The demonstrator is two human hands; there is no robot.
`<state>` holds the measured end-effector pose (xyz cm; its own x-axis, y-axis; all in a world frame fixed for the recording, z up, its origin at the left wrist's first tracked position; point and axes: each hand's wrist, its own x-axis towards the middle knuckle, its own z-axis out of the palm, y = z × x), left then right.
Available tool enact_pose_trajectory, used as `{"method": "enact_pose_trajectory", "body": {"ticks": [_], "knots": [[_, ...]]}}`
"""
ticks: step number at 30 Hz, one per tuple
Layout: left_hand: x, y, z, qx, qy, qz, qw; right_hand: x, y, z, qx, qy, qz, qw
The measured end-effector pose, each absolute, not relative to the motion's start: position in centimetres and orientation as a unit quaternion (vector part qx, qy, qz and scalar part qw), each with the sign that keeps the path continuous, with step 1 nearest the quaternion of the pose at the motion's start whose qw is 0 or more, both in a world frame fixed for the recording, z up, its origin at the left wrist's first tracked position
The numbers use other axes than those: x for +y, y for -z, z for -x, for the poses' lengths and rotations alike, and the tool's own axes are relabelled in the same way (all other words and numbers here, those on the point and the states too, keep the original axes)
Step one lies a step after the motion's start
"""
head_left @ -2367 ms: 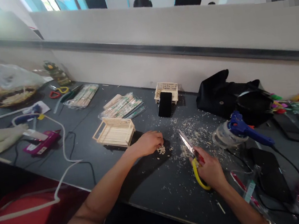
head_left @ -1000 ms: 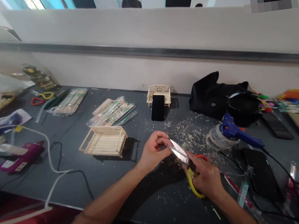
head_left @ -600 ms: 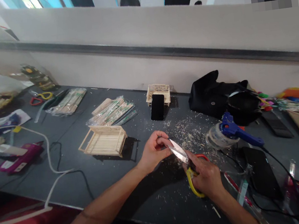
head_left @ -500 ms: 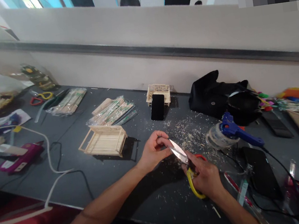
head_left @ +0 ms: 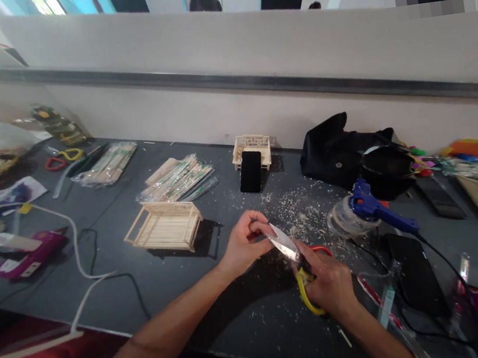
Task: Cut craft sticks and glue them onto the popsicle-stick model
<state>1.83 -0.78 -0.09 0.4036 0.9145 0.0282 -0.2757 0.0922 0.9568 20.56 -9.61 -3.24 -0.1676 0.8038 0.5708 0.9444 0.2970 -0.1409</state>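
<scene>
My right hand [head_left: 330, 284] grips a pair of scissors [head_left: 286, 246] with red and yellow handles, its blades pointing up and left. At the blade tips, my left hand [head_left: 247, 239] is closed in a pinch; whatever lies between its fingers is too small or hidden to name. Left of my hands stands a small bamboo-stick bed frame [head_left: 166, 229]. Pale clippings [head_left: 296, 212] are scattered beyond and beneath the blades. Farther back, a phone [head_left: 250, 171] leans against a second miniature stick-built piece of furniture [head_left: 261, 144].
Plastic packs of sticks [head_left: 181, 178] lie behind the bed frame. To the right are a blue glue gun [head_left: 375, 211] on a clear jar [head_left: 341, 221], a black bag [head_left: 328, 152] and another phone [head_left: 416, 273]. A purple glue gun [head_left: 32, 253] and a white cable [head_left: 73, 230] occupy the left.
The scissor blades have tilted slightly and look closer together. Both hands stay almost in place, and the whole view has shifted a little.
</scene>
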Motion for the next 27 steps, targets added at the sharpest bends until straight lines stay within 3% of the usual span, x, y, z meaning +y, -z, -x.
{"method": "enact_pose_trajectory", "body": {"ticks": [18,27], "knots": [[-1.0,0.0,-2.1,0.328,-0.446,-0.476,0.683,-9.7,3.9,-20.8,-0.765,0.050,0.570,0.296],[-0.6,0.2,-2.3,0.312,-0.454,-0.417,0.723,-8.9,4.9,-21.7,-0.684,-0.027,0.634,0.360]]}}
